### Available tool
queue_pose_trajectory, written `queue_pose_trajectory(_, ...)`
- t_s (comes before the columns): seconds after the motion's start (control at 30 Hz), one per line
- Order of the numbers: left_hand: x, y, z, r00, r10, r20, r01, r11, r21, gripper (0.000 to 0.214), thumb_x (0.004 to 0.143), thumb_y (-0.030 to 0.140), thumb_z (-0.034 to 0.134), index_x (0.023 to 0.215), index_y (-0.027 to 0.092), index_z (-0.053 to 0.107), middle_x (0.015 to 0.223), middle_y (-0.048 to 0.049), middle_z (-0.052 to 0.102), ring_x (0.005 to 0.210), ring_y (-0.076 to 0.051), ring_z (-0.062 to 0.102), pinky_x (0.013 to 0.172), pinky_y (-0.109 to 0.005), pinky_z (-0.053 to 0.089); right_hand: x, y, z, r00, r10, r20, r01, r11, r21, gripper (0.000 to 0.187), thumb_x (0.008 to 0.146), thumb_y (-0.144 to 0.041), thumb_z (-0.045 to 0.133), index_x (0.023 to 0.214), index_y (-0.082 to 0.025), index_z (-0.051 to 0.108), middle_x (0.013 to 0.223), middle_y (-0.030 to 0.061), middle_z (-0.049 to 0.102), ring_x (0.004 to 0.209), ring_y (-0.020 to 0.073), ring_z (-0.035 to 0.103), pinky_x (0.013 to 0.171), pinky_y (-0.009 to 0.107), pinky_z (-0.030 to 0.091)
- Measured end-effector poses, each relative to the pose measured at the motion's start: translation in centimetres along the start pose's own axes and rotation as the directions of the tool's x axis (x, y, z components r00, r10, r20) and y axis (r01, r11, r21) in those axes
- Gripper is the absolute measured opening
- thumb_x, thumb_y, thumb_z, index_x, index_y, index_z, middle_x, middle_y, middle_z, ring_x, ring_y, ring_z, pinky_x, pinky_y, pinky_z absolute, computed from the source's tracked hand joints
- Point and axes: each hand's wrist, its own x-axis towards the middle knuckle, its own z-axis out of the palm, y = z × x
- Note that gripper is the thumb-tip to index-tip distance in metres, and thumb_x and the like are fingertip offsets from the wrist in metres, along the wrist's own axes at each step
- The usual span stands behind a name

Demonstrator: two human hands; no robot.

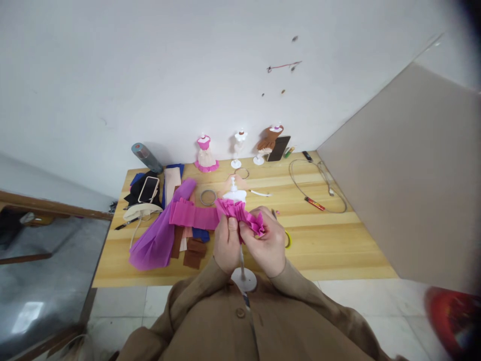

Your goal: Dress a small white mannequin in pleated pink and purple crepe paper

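A long strip of magenta crepe paper (205, 217) runs from the left into my hands, its right part gathered into ruffles. My left hand (227, 243) pinches the gathered part, thumb on top. Close beside it, my right hand (267, 240) is closed on the ruffled right end. Behind the paper stands a small white mannequin (233, 194), its neck and shoulders showing above the ruffles and its round base (244, 279) below my hands. The paper lies across the mannequin's front; its waist is hidden.
Purple paper (156, 243), brown pieces (194, 253) and a phone (149, 189) lie left. At the back stand a pink-dressed mannequin (206, 153), a bare one (239, 145) and a brown-dressed one (268, 140). Yellow-handled scissors (288, 239) lie beside my right hand; a cable (291, 175) lies right.
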Motion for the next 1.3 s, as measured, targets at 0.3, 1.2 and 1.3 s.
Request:
queue_pose_trajectory(0.3, -0.16, -0.02, -0.09, 1.000, -0.023, -0.013, 0.023, 1.000, 0.007, 0.048, 0.093, 0.063, 0.034, 0.083, 0.022, 0.056, 0.078, -0.0062, 0.059, 0.077, -0.023, 0.058, 0.078, -0.040, 0.049, -0.04, 0.03, 0.13, 0.998, 0.053, 0.023, -0.055, 0.995, 0.078, 0.027, 0.079, -0.015, 0.059, 0.059, -0.023, 0.041, 0.060, -0.0038, 0.040, 0.059, 0.0139, 0.041, 0.054, 0.028, 0.031)
queue_pose_trajectory(1.2, 0.19, -0.24, -0.83, 0.998, -0.003, 0.069, -0.001, 0.998, 0.057, 0.025, 0.095, 0.034, 0.042, 0.104, 0.017, 0.058, 0.102, -0.0109, 0.067, 0.102, -0.024, 0.062, 0.100, -0.044, 0.044, 0.48, 0.26, 0.17, 0.972, 0.198, 0.128, -0.228, 0.929, 0.292, 0.017, 0.078, -0.022, 0.058, 0.061, -0.020, 0.056, 0.058, -0.0039, 0.046, 0.053, 0.0122, 0.044, 0.051, 0.025, 0.037)
queue_pose_trajectory(1.3, 0.24, -0.24, -0.83, 0.998, 0.000, 0.055, -0.003, 0.999, 0.047, 0.022, 0.095, 0.033, 0.043, 0.098, 0.018, 0.059, 0.097, -0.0088, 0.067, 0.098, -0.022, 0.063, 0.101, -0.042, 0.044, 0.55, 0.18, 0.04, 0.968, 0.201, 0.147, -0.238, 0.922, 0.305, 0.017, 0.078, -0.025, 0.058, 0.062, -0.020, 0.057, 0.058, -0.0033, 0.048, 0.054, 0.0126, 0.045, 0.051, 0.025, 0.039)
